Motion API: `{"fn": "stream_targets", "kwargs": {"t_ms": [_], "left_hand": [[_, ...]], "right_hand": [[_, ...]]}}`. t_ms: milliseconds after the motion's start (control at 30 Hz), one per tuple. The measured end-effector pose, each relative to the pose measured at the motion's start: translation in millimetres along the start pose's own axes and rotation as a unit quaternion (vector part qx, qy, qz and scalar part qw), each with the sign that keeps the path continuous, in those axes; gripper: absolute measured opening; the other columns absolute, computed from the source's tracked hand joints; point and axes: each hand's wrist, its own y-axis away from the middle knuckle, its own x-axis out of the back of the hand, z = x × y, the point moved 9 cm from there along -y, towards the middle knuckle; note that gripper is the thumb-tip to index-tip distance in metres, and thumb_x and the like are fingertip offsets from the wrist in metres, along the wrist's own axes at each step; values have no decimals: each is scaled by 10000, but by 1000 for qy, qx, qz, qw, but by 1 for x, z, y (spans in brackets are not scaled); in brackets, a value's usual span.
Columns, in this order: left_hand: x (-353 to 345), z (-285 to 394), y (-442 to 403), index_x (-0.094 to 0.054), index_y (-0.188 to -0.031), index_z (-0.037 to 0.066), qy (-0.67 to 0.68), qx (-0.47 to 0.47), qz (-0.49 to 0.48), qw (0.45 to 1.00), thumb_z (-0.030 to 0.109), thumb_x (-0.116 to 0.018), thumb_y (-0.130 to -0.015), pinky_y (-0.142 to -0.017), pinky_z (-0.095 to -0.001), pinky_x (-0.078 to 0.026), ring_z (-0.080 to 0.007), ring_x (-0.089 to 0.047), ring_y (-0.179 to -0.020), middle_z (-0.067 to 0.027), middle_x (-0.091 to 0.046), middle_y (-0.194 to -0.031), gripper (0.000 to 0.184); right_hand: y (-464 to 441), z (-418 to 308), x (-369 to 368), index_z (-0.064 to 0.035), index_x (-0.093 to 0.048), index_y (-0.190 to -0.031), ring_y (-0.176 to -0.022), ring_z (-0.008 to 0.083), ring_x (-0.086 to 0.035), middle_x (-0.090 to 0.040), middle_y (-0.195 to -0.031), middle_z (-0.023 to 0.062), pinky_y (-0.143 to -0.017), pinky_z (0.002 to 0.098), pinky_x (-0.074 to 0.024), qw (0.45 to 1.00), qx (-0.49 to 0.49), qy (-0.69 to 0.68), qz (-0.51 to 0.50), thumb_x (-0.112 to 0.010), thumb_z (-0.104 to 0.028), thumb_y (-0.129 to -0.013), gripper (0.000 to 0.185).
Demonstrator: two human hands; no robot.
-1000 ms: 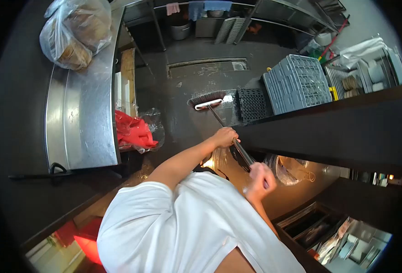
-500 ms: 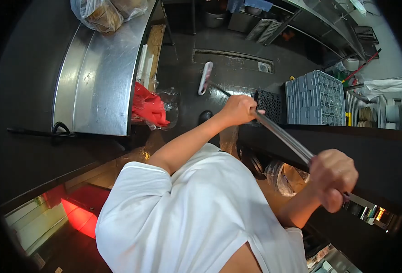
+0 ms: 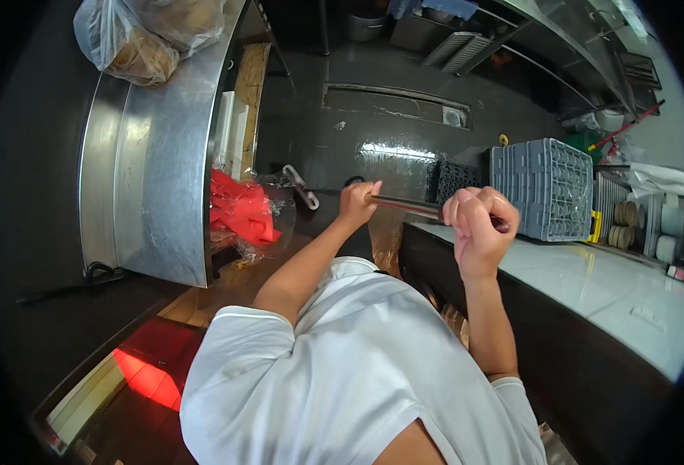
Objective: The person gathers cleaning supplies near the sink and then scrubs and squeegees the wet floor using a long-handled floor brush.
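Note:
My left hand [image 3: 357, 203] is closed around the middle of a metal pole [image 3: 408, 204]. Higher up, near the pole's end at the right, my right hand [image 3: 483, 229] grips it too. The pole belongs to a long-handled floor tool whose narrow pale head [image 3: 302, 187] lies on the dark floor at the left. I cannot make out whether that head is a brush, a mop or a squeegee. Just left of it, red material [image 3: 241, 208] in clear plastic hangs out below the steel table [image 3: 168, 170].
Plastic bags [image 3: 137, 46] rest on the steel table. To the right stand grey stacked glass racks [image 3: 547, 190] and a black crate [image 3: 452, 182], behind a white counter [image 3: 574, 271]. A drain channel [image 3: 396, 101] crosses the wet floor ahead. Racked plates [image 3: 627, 221] are at far right.
The tool's head has swung left and closer to me, near the red material. Both hands have moved left, the right one also farther forward. My view has shifted, showing the white counter.

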Motion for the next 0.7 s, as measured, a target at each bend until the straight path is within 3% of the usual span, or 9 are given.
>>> {"fn": "stream_targets", "kwargs": {"t_ms": [100, 200, 367, 433, 567, 633, 700], "left_hand": [[-9, 6, -64, -514, -660, 11, 49, -9, 71, 996, 218, -621, -955, -566, -494, -421, -422, -556, -615, -187, -551, -639, 376], [-34, 7, -128, -501, -653, 3, 81, 23, 85, 993, 197, -631, -947, -568, -490, -415, -420, -536, -603, -193, -539, -633, 375], [-72, 38, -213, -473, -640, -4, 125, -27, 80, 989, 151, -666, -919, -570, -475, -395, -399, -487, -588, -190, -499, -624, 374], [-75, 61, -236, -458, -636, -8, 155, -73, 62, 983, 120, -693, -902, -542, -453, -370, -367, -439, -547, -180, -465, -603, 377], [-64, 145, -240, -493, -638, -3, 195, -135, -32, 971, 125, -719, -886, -563, -452, -406, -338, -498, -556, -160, -465, -598, 359], [-66, 173, -230, -505, -635, -4, 178, -151, -91, 968, 154, -718, -894, -570, -461, -415, -355, -521, -569, -166, -481, -595, 371], [-82, 183, -218, -513, -633, -6, 167, -141, -156, 963, 188, -715, -902, -572, -468, -418, -375, -534, -582, -173, -498, -595, 388]], "right_hand": [[-51, -17, -22, -46, -339, -560, -488, 83, -374, -400, -528, -8, -464, 274, -314, 996, 46, 62, -50, -555, 135, -836, 395], [-96, -22, -27, -41, -315, -556, -479, 83, -374, -388, -516, -10, -455, 273, -284, 987, 83, 107, -92, -562, 148, -803, 397], [-143, -39, -30, -35, -303, -549, -434, 102, -330, -349, -497, 17, -444, 287, -227, 955, 159, 202, -145, -577, 150, -730, 376], [-148, -53, -32, -50, -293, -535, -405, 143, -337, -344, -485, 27, -429, 298, -238, 953, 171, 189, -163, -570, 150, -687, 374], [-142, -129, -23, -76, -306, -511, -371, 173, -370, -361, -461, 25, -399, 312, -254, 953, 205, 123, -186, -615, 94, -641, 377], [-139, -159, -8, -81, -329, -494, -342, 173, -360, -354, -443, 18, -382, 312, -254, 929, 197, 59, -308, -628, 59, -616, 352], [-146, -169, 7, -80, -336, -485, -326, 173, -346, -347, -433, 15, -377, 310, -254, 920, 169, 14, -353, -611, 63, -605, 332]]}}
